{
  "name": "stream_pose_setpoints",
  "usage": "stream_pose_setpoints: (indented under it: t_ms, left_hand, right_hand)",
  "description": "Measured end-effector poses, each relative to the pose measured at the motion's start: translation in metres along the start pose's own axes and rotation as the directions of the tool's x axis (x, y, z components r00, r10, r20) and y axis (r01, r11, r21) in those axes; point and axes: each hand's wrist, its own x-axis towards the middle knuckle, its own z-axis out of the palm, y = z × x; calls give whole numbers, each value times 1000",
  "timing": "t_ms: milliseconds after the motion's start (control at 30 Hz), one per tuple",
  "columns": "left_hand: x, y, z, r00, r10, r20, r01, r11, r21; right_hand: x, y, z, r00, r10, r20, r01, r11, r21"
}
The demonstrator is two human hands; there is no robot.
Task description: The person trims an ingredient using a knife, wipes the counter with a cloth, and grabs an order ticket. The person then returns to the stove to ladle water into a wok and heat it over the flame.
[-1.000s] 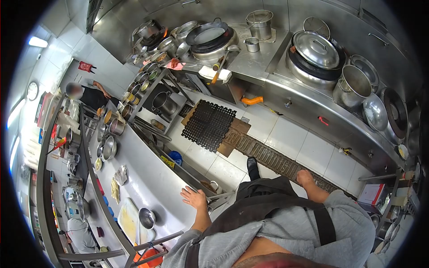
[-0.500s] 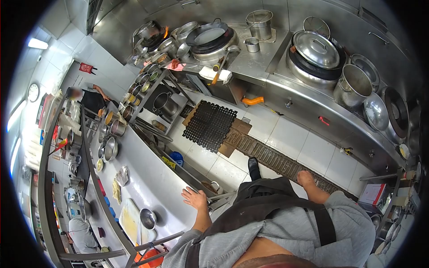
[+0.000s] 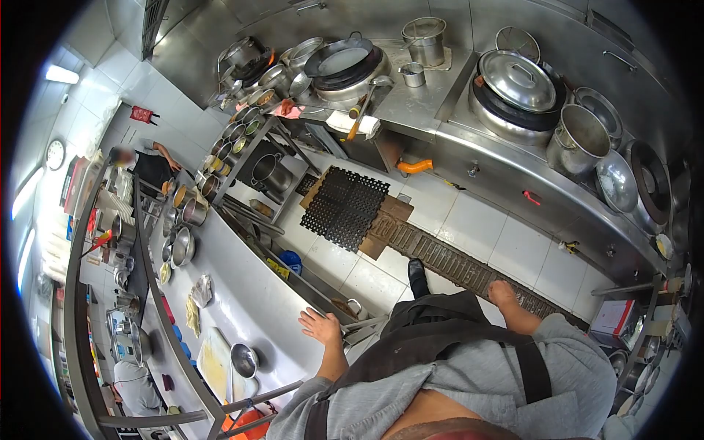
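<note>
My left hand (image 3: 320, 325) rests with its fingers spread on the edge of the steel counter (image 3: 268, 304), holding nothing. Left of it on the counter are a small metal bowl (image 3: 244, 359), a cutting board (image 3: 216, 359) and crumpled cloths (image 3: 201, 290). On the other side of my body my right hand (image 3: 501, 293) hangs over the floor near the drain grate, its fingers curled in. Whatever is inside its fingers, if anything, is hidden.
A stove line holds a wok (image 3: 339, 59), a lidded wok (image 3: 519, 81) and a tall pot (image 3: 581, 139). A black mat (image 3: 345, 207) lies on the floor beside a drain grate (image 3: 440, 253). One person (image 3: 152, 167) stands at the far left, another (image 3: 137, 387) behind the shelf.
Both my hands stay in nearly the same place. The far person's arm and head have shifted slightly.
</note>
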Motion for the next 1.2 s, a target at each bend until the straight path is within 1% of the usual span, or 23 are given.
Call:
stream_pose_setpoints:
  t_ms: [267,567,767,900,1100,1167,1200]
  left_hand:
    - [0,0,0,1000,-6,6,7,1000,-11]
    - [-1,2,-5,1000,-5,12,5,1000,-11]
    - [0,2,-4,1000,-5,11,5,1000,-14]
    - [0,2,-2,1000,-8,4,8,1000,-21]
    - [1,0,1,1000,-7,6,7,1000,-7]
    - [0,-2,-1,1000,10,17,-11,1000,10]
    - [0,-2,-4,1000,0,29,0,1000,26]
  right_hand:
    - [0,1,5,998,-2,-65,3,1000,19]
    - [3,1,6,998,-57,-37,56,998,-26]
    - [4,-3,6,999,-15,-36,14,1000,-7]
    - [11,2,14,998,-26,-53,26,1000,6]
    - [10,-8,3,999,-38,-24,38,999,-22]
    - [2,-16,-8,996,-82,-39,81,996,-30]
    - [16,-4,8,991,-136,-4,134,979,-154]
